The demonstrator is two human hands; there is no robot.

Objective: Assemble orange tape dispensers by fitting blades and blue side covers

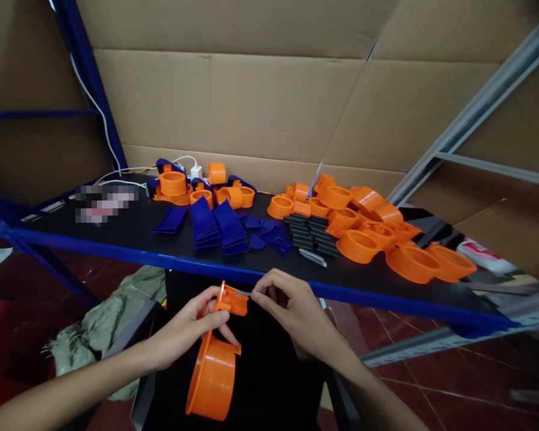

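Here's the black surface (pixel 126 231), stretching from nine to three o'clock, with a heap of orange rings (pixel 366 200) at three. Down at seven, before the near edge — the flanged orange part (pixel 213 380), ring end lowest, clasped by thumb and fingers of the left hand (pixel 186 329). At five, the right hand's (pixel 291 302) grip pinches a thin grey piece (pixel 242 293) at the part's upper end — touching or not, hard to say.

Head-worn camera looks forward and steeply down from above lap: left hand (pixel 193 323) close toward 7 o'clock, right hand (pixel 294 299) toward 5, black-topped workbench (pixel 130 233) beyond, cardboard wall (pixel 273 102) farthest, toward 12.
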